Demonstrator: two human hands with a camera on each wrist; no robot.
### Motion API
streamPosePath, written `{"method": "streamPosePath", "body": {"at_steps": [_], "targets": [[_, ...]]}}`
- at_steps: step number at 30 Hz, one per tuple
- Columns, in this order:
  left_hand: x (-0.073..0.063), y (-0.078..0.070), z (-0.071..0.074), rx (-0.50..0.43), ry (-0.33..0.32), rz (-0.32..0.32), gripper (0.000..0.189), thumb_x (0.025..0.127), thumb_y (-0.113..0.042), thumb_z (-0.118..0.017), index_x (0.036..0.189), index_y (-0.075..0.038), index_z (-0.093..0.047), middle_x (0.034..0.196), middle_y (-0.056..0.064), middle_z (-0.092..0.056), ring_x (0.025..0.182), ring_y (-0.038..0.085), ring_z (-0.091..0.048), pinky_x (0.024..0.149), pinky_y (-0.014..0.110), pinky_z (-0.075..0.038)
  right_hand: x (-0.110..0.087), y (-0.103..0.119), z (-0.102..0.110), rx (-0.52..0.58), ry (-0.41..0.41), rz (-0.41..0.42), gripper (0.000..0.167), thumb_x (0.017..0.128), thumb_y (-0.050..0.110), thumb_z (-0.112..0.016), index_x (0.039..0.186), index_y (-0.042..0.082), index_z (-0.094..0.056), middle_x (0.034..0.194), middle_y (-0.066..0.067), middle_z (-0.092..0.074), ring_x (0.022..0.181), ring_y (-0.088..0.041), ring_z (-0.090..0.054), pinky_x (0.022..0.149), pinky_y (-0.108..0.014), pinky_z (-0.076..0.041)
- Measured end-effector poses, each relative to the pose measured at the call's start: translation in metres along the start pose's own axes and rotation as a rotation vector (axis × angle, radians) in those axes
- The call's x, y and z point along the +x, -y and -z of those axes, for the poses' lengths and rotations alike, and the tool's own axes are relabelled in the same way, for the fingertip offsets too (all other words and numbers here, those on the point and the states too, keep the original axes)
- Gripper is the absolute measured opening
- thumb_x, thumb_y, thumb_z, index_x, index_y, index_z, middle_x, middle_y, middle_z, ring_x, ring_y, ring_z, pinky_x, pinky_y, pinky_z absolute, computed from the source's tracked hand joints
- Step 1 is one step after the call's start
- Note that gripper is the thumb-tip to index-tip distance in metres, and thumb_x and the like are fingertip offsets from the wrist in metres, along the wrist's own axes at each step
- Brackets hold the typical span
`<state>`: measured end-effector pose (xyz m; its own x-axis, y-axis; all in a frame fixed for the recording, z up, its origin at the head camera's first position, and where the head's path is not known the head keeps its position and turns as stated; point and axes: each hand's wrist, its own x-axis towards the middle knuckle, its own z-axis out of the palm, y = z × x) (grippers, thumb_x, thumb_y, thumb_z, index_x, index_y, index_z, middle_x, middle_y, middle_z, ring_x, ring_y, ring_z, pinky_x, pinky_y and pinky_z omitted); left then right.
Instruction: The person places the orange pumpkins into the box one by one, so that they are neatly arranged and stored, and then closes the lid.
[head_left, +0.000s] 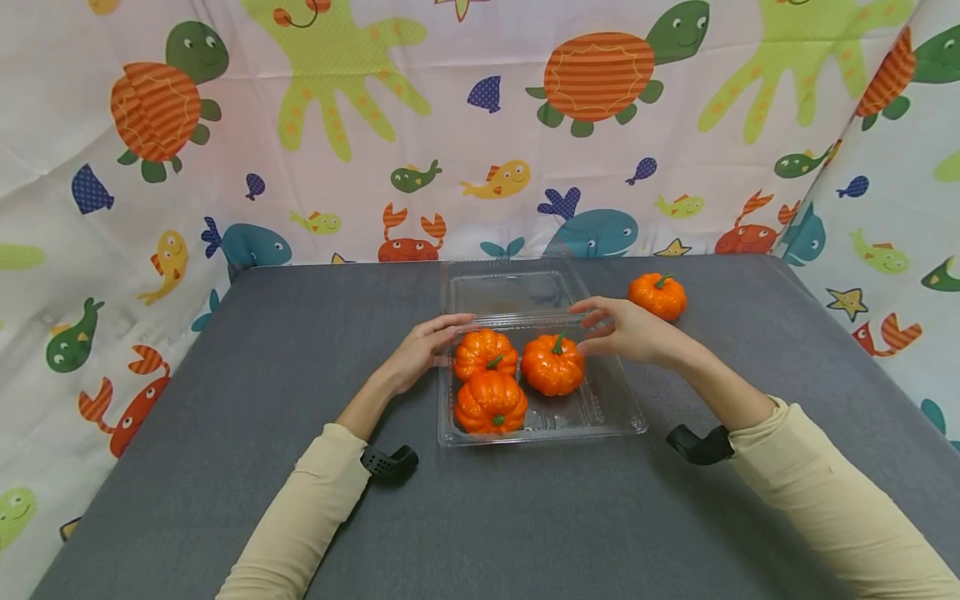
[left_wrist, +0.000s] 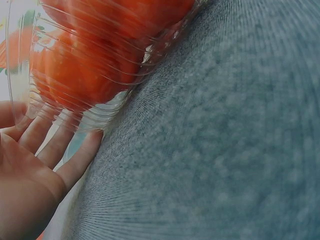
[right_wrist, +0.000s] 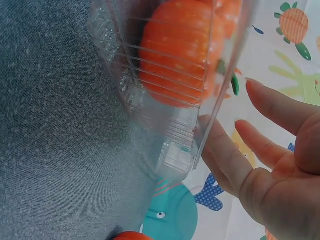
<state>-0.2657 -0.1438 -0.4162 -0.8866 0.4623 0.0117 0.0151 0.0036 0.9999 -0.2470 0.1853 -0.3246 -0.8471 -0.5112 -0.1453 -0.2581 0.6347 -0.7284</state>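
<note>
A clear plastic clamshell container [head_left: 611, 408] lies on the table with its lid [head_left: 495, 292] folded back behind it. Inside are three small orange pumpkins: one at back left [head_left: 480, 352], one at front left [head_left: 491, 404], and one on the right [head_left: 552, 367]. My left hand [head_left: 416, 354] rests its extended fingers against the container's left wall; the left wrist view shows the fingertips [left_wrist: 92, 137] touching the ridged plastic. At the right rim is my right hand [head_left: 630, 329], its fingers loosely bent and parted beside the right pumpkin, gripping nothing.
Another orange pumpkin [head_left: 657, 297] sits on the grey table [head_left: 300, 333] outside the container, behind my right hand. A curtain [head_left: 450, 125] printed with sea animals hangs along the table's back edge and sides.
</note>
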Motion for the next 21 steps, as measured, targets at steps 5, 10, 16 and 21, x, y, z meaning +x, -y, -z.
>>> {"method": "streamPosePath", "body": {"at_steps": [5, 10, 16, 21], "targets": [[0.0, 0.001, 0.0, 0.002, -0.002, 0.001, 0.042, 0.104, -0.019, -0.038, 0.14, 0.0, -0.044, 0.142, 0.014, -0.045, 0.123, 0.028, -0.045, 0.081, 0.036, -0.049, 0.004, -0.001, -0.004, -0.005, 0.012, 0.008, 0.05, 0.092, 0.014, -0.063, 0.137, 0.001, -0.046, 0.125, -0.027, -0.052, 0.105, -0.035, -0.059, 0.084, -0.044, -0.05], [0.0, 0.001, 0.0, -0.001, 0.007, 0.005, 0.043, 0.103, -0.02, -0.038, 0.141, 0.002, -0.041, 0.143, 0.015, -0.043, 0.124, 0.029, -0.044, 0.081, 0.035, -0.049, 0.008, 0.0, -0.01, 0.024, 0.023, -0.014, 0.053, 0.09, 0.02, -0.067, 0.136, 0.002, -0.047, 0.125, -0.026, -0.052, 0.11, -0.038, -0.056, 0.086, -0.046, -0.048], [-0.001, -0.001, 0.0, -0.005, 0.01, -0.001, 0.044, 0.104, -0.02, -0.038, 0.141, 0.003, -0.041, 0.143, 0.017, -0.042, 0.125, 0.03, -0.044, 0.081, 0.036, -0.048, 0.015, 0.003, -0.016, -0.019, 0.056, -0.038, 0.059, 0.089, 0.023, -0.07, 0.137, 0.001, -0.045, 0.126, -0.027, -0.051, 0.112, -0.039, -0.055, 0.088, -0.048, -0.047], [-0.001, -0.001, 0.0, -0.005, 0.012, -0.003, 0.043, 0.104, -0.02, -0.038, 0.141, 0.003, -0.041, 0.143, 0.017, -0.043, 0.123, 0.03, -0.045, 0.08, 0.035, -0.049, 0.02, 0.007, -0.02, 0.003, 0.128, -0.085, 0.062, 0.088, 0.02, -0.071, 0.139, 0.001, -0.041, 0.131, -0.03, -0.045, 0.11, -0.038, -0.055, 0.082, -0.041, -0.051]]}}
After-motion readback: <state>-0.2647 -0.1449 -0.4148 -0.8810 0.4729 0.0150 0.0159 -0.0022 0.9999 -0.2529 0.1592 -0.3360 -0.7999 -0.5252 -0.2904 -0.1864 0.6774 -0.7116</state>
